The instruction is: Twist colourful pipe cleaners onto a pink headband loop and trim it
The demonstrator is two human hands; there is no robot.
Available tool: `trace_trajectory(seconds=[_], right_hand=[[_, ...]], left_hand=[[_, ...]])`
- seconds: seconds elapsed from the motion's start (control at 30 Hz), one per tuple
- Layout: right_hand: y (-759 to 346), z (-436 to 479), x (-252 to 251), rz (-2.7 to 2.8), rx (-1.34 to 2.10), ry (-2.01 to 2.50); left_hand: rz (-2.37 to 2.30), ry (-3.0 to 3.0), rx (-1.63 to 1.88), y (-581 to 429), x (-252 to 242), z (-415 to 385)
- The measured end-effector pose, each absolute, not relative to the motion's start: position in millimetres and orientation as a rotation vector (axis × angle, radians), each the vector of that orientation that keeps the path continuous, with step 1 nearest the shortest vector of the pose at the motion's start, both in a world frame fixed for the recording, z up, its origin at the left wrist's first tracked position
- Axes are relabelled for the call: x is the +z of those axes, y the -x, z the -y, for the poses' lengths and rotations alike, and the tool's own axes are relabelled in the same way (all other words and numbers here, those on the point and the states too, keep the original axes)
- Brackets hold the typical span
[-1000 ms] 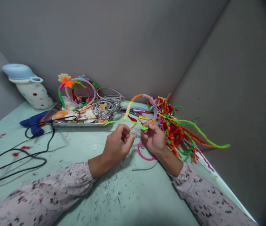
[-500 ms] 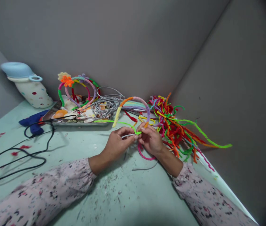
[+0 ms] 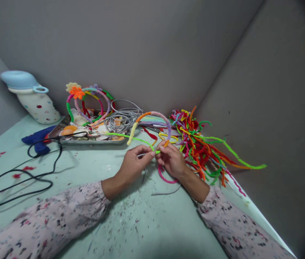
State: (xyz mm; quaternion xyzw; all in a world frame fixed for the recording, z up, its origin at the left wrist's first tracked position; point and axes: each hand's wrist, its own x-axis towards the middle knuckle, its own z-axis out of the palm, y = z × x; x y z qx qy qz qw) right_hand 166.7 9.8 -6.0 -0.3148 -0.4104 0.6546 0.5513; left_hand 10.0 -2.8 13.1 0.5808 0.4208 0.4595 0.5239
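Observation:
Between my hands is a wire hoop (image 3: 158, 114) wrapped in fuzzy pipe cleaner, banded yellow, orange, pink and purple, with its arc standing up above the fingers. My right hand (image 3: 172, 158) is closed around it near an orange band. My left hand (image 3: 137, 162) pinches a bright green pipe cleaner (image 3: 131, 137) and the bare grey wire beside the right fingertips. The green strand's free end trails left toward the tray. A pink curve (image 3: 165, 178) hangs below my right hand, with a bare grey wire end (image 3: 165, 194) near it.
A metal tray (image 3: 93, 142) holds finished-looking flowered hoops (image 3: 77, 92) and a coil of grey wire (image 3: 125, 118). Tangled pipe cleaners (image 3: 198, 151) lie at right. A blue glue gun (image 3: 40, 140) with black cord (image 3: 51, 172) and a bottle (image 3: 35, 100) stand left.
My left fingers have shifted slightly left along the wire, and the green strand has swung left with its free end a little higher. The right hand holds nearly the same place.

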Motion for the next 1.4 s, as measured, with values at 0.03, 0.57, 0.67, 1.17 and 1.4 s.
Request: trace_trajectory(seconds=[0.03,0.57,0.67,1.17,1.4], right_hand=[[-166,-10,-5,0.969,1.548,0.759],[-165,-9,-4,0.969,1.544,0.839],[-165,-9,-4,0.969,1.543,0.845],[-164,-10,-5,0.930,1.576,0.840],[-164,-9,-4,0.917,1.589,0.838]], left_hand=[[-1.013,-1.398,1.094,-9,14,3],[-0.988,-1.295,1.041,-10,12,-2],[-0.988,-1.299,1.044,-10,8,-4],[-0.960,-1.194,1.030,-10,4,-6],[-0.940,-1.211,1.032,-9,3,-6]])
